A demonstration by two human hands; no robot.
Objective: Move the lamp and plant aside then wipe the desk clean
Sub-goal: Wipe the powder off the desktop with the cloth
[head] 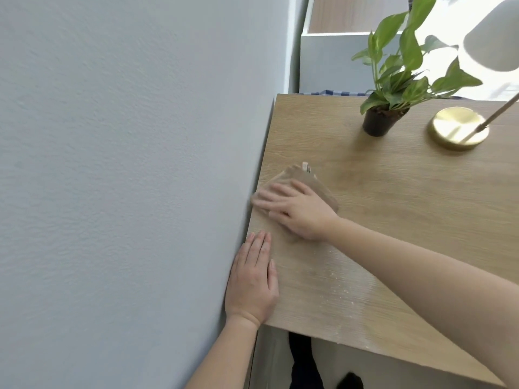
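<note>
Partly hidden items are noted first. A tan cloth [306, 182] is largely covered by the right hand [297, 210]; only its far and right portions are seen, along with a small pale tag at its far corner, whose markings cannot be read. The lamp [460, 127] is cut off by the right edge of the frame: a round brass base is seen on the desk [393, 192], a thin stem is seen rising to the right, and part of a white shade is seen blurred at upper right. The upper leaves of the plant [398, 74] are cropped at the top edge. Beyond the far edge of the desk, a strip of blue checked fabric [331, 93] is just visible, its nature undetermined. Dark shapes below the near edge cannot be identified.

One container is recorded: a small dark pot [377, 123], in which the plant is held; dark soil is faintly seen at the rim. Pot and lamp base are placed at the far right of the desk, near each other but apart.

The right hand is laid flat on the cloth, fingers extended and slightly spread, close to the grey wall [126, 164] at the left. The left hand [252, 279] is pressed palm-down on the near left corner, fingers held together. Pale specks are seen on the near surface.
</note>
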